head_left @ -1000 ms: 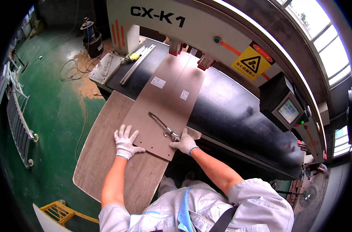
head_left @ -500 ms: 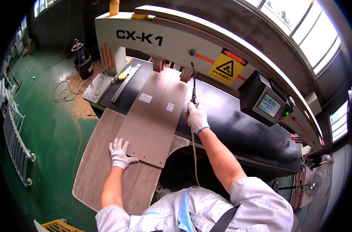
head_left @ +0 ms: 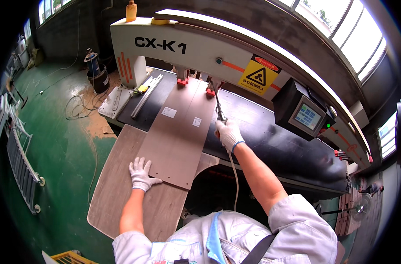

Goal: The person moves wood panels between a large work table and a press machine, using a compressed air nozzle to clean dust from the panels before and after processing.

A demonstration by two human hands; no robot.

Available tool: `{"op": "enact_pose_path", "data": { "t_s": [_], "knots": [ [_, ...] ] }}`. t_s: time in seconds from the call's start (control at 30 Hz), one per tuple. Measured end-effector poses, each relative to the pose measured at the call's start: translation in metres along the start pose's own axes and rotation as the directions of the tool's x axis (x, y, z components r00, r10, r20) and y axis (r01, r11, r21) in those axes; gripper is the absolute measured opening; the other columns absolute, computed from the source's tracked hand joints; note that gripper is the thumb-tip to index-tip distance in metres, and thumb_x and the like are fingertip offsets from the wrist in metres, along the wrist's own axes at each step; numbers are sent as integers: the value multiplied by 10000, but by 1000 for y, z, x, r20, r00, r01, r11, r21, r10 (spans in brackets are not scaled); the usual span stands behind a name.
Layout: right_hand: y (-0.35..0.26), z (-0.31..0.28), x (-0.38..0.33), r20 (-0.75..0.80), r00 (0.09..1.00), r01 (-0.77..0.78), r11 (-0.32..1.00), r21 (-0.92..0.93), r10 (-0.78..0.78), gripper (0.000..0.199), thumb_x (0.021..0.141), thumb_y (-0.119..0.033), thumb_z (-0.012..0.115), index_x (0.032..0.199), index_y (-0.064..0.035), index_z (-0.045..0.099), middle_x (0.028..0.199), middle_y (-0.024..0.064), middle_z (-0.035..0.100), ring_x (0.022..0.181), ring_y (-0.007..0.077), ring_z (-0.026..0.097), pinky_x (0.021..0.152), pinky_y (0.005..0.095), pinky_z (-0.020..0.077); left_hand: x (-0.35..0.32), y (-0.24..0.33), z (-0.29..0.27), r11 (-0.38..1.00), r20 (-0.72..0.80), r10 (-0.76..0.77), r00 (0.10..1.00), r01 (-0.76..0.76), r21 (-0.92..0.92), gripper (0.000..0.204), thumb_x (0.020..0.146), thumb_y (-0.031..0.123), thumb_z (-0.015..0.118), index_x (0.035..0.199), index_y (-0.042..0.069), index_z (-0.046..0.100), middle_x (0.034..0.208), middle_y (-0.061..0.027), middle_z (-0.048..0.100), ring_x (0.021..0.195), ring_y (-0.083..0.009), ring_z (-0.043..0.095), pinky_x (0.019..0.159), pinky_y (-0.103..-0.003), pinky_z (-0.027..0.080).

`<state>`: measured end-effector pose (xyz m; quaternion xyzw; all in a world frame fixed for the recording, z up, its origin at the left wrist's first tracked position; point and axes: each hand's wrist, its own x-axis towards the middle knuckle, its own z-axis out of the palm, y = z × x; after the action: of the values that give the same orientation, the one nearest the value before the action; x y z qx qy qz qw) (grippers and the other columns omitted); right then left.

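Observation:
My left hand wears a white glove and lies with fingers spread at the near left corner of two brown boards, one beside the other. Each board carries a white label, and small holes show along the near edge. In my gloved right hand is an air blow gun, a pale hose trailing from it. Its thin nozzle points away from me, close to the right red clamp foot. Another red clamp foot stands at the boards' far end.
A wood-grain side table carries the boards' near end; a black machine bed runs right. Overhead spans a white machine beam with a control screen. Metal rails lie left. A bottle stands on top.
The blow gun's nozzle has tilted left toward the right clamp foot. My left hand stays at the boards' corner. The whole view has shifted slightly.

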<state>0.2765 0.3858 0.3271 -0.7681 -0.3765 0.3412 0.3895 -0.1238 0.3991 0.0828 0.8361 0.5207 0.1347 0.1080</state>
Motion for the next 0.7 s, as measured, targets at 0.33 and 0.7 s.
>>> {"op": "enact_pose_path", "data": {
  "t_s": [0.33,0.7],
  "knots": [
    [119,50,-115,327,945,152,861,-486,17,494,1006,-461,572,1021,22,678,801,184,720,735,313,721,746,456,565,2,0,5,999,-33,35,999,-34,27,1200,450,734,914,1438,104,658,1617,-192,462,1583,-376,271,1297,-614,99],
    [231,-98,-172,182,947,-70,723,-687,265,508,1011,-482,566,1122,2,675,1112,274,749,1107,468,700,994,506,527,-5,32,-6,971,-18,-201,980,201,127,1489,458,793,892,1607,-12,390,1716,-190,323,1627,-350,197,1340,-531,60]
  ]
}}
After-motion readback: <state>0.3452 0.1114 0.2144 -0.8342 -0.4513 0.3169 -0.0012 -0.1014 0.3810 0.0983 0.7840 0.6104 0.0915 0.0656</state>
